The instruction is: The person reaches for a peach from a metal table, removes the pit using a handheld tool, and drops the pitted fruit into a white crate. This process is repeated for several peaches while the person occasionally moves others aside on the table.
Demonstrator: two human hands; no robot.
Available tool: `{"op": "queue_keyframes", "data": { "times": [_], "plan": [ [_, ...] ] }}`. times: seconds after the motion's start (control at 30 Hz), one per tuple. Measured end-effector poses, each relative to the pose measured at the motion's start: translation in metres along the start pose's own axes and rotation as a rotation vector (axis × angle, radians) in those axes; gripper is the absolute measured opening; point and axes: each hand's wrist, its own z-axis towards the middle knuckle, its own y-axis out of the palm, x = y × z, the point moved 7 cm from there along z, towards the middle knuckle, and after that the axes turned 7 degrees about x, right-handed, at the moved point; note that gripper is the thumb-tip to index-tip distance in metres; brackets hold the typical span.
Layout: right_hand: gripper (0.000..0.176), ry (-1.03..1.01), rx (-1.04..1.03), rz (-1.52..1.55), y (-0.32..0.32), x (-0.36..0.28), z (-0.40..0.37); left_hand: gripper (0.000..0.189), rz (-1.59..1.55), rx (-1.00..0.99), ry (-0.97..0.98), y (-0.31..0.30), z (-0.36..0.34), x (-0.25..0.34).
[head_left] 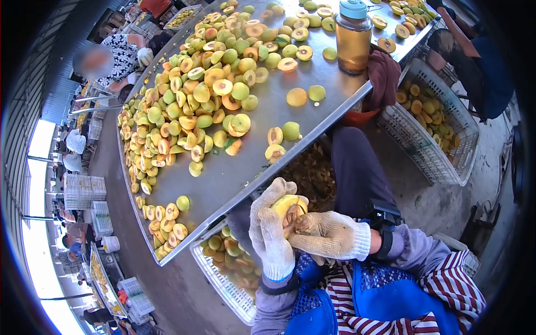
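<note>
Both hands wear knitted gloves. The left hand (271,230) holds a cut fruit (288,204); the fingers of the right hand (329,234) touch its brown, opened face, though whether they grip anything cannot be determined. Ahead stands a metal worktop (206,209) bearing a large heap of halved fruit (195,100), with loose halves near the edge. A lidded bottle (353,46) of amber liquid stands upright beside a maroon cloth (385,75). White crates holding fruit stand below, one at right (413,149), one at left (220,290).
</note>
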Motion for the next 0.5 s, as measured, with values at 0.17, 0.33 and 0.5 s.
{"op": "queue_keyframes", "data": {
  "times": [0.17,0.33,0.5],
  "plan": [
    [0.038,0.267,-0.157,0.050,-0.003,0.000,-0.007,0.048,0.039,-0.069,0.186,0.006,-0.001,0.011],
    [0.037,0.381,-0.252,0.122,-0.014,0.011,-0.009,0.044,0.340,-0.169,0.599,0.018,-0.004,0.027],
    [0.035,0.351,-0.292,0.400,-0.015,0.034,-0.005,0.042,0.206,-0.203,0.371,0.024,0.005,0.018]
  ]
}}
